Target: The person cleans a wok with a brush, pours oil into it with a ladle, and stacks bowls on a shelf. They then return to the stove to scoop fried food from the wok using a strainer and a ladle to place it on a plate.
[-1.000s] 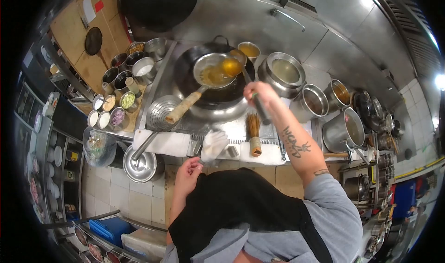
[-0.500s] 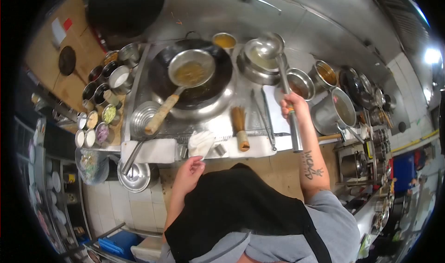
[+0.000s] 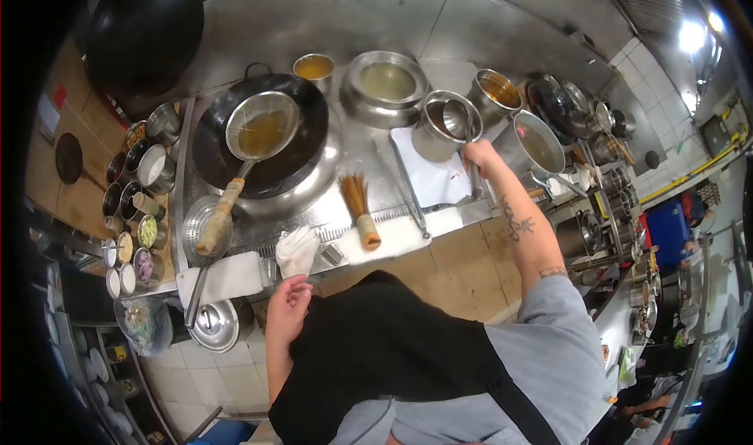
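My right hand [image 3: 480, 156] is wrapped around the handle of a steel ladle [image 3: 455, 119]. The ladle's bowl is at the mouth of a steel pot [image 3: 433, 148] of dark content. This pot stands on a white sheet [image 3: 447, 185]. Beside the counter's front edge, my left hand [image 3: 289, 304] has its fingers loosely curled, fingertips right by a crumpled white cloth [image 3: 296, 250]. A black wok [image 3: 213, 151] holds a strainer [image 3: 292, 138] with a wrapped handle, over yellowish oil.
A bamboo brush [image 3: 358, 202] and a folded towel [image 3: 400, 241] lie along the front edge. Behind them stands a wide steel pot [image 3: 378, 116] of pale liquid. A large bucket [image 3: 524, 148] is on the right. Several seasoning tubs [image 3: 145, 266] crowd the left.
My right hand has brought the ladle down from above the wide pot to the smaller pot on the right. The camera view has turned rightward. My left hand stays near the cloth.
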The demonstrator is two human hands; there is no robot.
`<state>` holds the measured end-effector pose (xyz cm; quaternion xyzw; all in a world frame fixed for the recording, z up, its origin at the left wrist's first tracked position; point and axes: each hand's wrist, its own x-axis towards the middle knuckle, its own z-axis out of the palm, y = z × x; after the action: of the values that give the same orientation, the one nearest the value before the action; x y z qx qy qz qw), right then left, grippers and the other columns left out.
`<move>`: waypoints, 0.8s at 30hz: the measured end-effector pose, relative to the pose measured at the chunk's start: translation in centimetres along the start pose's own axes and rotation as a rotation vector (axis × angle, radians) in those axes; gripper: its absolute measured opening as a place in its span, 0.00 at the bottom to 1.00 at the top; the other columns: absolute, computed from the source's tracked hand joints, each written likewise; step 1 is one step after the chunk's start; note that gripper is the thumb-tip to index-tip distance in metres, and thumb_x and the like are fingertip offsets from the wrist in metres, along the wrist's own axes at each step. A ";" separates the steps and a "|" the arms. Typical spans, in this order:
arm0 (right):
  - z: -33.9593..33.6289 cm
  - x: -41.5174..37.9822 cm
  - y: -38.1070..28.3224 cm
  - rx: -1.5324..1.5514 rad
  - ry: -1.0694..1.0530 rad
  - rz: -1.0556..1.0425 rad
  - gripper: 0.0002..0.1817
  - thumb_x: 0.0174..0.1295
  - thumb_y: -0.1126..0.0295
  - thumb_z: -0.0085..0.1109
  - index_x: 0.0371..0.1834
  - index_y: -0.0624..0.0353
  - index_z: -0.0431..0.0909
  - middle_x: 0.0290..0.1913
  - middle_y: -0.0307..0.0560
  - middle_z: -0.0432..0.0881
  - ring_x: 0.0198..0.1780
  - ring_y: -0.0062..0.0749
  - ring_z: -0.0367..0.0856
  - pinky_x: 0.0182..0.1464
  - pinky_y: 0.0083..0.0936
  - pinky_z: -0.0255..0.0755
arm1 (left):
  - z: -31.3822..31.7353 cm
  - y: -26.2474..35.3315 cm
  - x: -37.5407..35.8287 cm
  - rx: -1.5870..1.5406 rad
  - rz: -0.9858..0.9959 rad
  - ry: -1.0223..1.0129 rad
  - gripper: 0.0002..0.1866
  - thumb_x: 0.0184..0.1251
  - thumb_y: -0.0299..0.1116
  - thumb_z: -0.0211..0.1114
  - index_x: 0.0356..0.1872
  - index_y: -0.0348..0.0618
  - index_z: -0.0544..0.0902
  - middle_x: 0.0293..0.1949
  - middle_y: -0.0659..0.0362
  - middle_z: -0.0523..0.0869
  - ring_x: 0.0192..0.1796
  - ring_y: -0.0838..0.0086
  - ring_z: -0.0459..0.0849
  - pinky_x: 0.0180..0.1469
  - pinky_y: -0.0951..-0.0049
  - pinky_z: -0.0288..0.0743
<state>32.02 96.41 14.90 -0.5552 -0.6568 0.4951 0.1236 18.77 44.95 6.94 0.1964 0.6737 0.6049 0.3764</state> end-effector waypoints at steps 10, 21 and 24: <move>-2.1 11.1 0.6 1.493 -0.551 0.522 0.05 0.59 0.78 0.46 0.36 0.64 0.71 0.20 0.40 0.69 0.19 0.24 0.72 0.18 0.14 0.71 | -0.3 0.3 -3.3 0.081 -0.062 0.210 0.17 0.67 0.24 0.58 0.57 0.36 0.74 0.43 0.60 0.82 0.39 0.82 0.77 0.44 0.82 0.71; -3.8 5.6 1.2 1.704 -0.661 0.319 0.08 0.51 0.83 0.52 0.30 0.66 0.63 0.25 0.44 0.70 0.22 0.23 0.73 0.22 0.14 0.73 | -0.7 0.8 -2.1 0.036 -0.042 0.155 0.18 0.68 0.26 0.58 0.58 0.35 0.73 0.44 0.59 0.81 0.40 0.82 0.78 0.46 0.81 0.72; -3.9 3.5 -0.2 1.695 -0.624 0.273 0.10 0.52 0.84 0.50 0.34 0.69 0.60 0.25 0.43 0.70 0.21 0.22 0.72 0.21 0.13 0.73 | -0.6 1.4 -1.7 0.037 -0.039 0.116 0.18 0.68 0.27 0.58 0.58 0.35 0.73 0.44 0.59 0.81 0.41 0.81 0.78 0.47 0.81 0.72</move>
<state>33.42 101.43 15.61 -0.1924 -0.0053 0.9497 0.2472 19.09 43.59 8.71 0.1549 0.7091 0.5953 0.3447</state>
